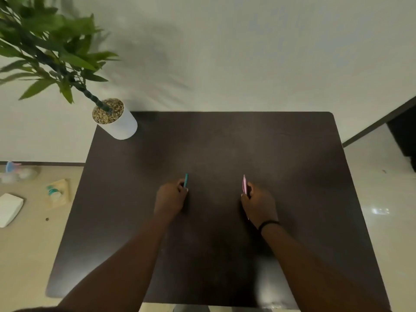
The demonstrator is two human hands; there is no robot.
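Note:
Over the middle of a dark brown table (213, 143), my left hand (171, 198) grips a thin teal object (186, 180) that sticks up edge-on from its curled fingers. About a hand's width to the right, my right hand (258, 203) grips a thin pink object (244, 184), also edge-on, with a slim end showing below the hand. What the two objects are I cannot tell. A black band circles my right wrist.
A white pot (121, 127) filled with pebbles stands on the table's far left corner, its leafy plant (47, 48) leaning left. On the floor to the left lie a white box (9, 209), a small board with a teal-lidded jar (57, 193) and plastic items. A wall rises behind.

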